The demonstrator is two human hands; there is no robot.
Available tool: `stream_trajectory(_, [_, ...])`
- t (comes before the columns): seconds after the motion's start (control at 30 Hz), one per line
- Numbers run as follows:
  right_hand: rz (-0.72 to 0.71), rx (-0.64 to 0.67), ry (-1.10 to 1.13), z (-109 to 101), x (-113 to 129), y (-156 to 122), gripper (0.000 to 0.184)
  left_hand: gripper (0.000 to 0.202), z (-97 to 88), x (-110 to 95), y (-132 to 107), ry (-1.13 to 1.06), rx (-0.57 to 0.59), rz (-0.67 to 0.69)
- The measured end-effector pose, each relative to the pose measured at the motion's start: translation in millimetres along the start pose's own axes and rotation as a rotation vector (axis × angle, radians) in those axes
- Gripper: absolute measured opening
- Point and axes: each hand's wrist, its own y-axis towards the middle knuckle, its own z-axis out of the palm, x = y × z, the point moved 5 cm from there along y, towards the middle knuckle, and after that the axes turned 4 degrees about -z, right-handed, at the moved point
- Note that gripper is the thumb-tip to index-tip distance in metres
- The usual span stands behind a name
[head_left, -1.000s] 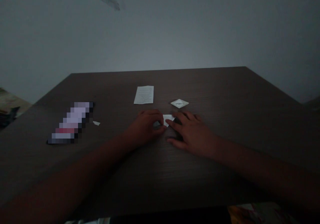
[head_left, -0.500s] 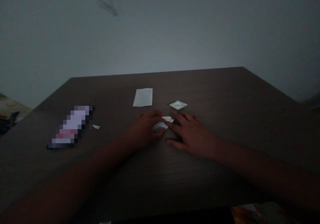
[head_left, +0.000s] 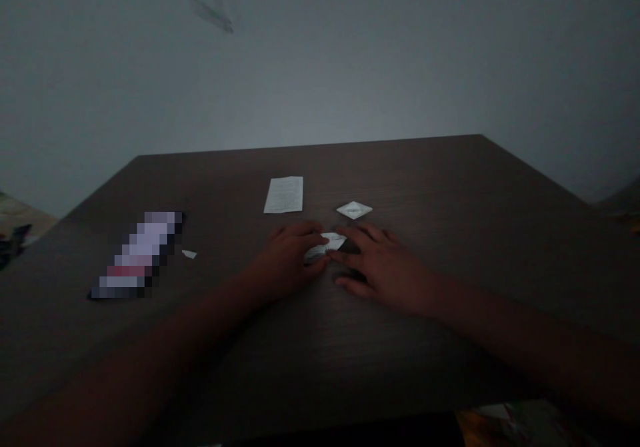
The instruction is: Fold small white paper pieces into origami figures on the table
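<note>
A small white folded paper (head_left: 327,244) lies on the dark wooden table (head_left: 450,187), between both my hands. My left hand (head_left: 287,260) has its fingers curled and pinches the paper's left side. My right hand (head_left: 380,267) rests flat on the table with fingers stretched out, its fingertips pressing on the paper's right edge. Just beyond my right hand sits a small diamond-shaped folded paper (head_left: 354,210). A flat rectangular printed sheet (head_left: 284,194) lies beyond my left hand.
A blurred-out oblong object (head_left: 137,254) lies at the left of the table, with a tiny paper scrap (head_left: 189,254) beside it. The table's far edge meets a pale wall. Coloured items show at the bottom right edge and far left.
The view has shifted slightly. My fingers have worked the small paper a little; it now lies more to the left between the fingertips. The other papers have not moved.
</note>
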Motion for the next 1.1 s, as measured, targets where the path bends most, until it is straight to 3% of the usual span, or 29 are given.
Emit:
stream_trajectory(0.2, [0.018, 0.023, -0.078, 5, -6, -6, 0.053, 0.032, -1.1, -4, 0, 0.003, 0.018, 0.012])
stream_trajectory(0.5, [0.116, 0.092, -0.082, 1, -40, -6, 0.056, 0.029, -5.1, -9, -3, 0.009, 0.023, -0.016])
stream_trajectory(0.83, [0.077, -0.024, -0.057, -3, -27, 2, 0.041, 0.032, 6.6, 6, 0, -0.066, 0.005, 0.106])
stream_trajectory(1.1, [0.038, -0.094, 0.052, 8, -18, 10, 0.028, 0.031, 9.5, 1, -3, -0.117, 0.03, 0.151])
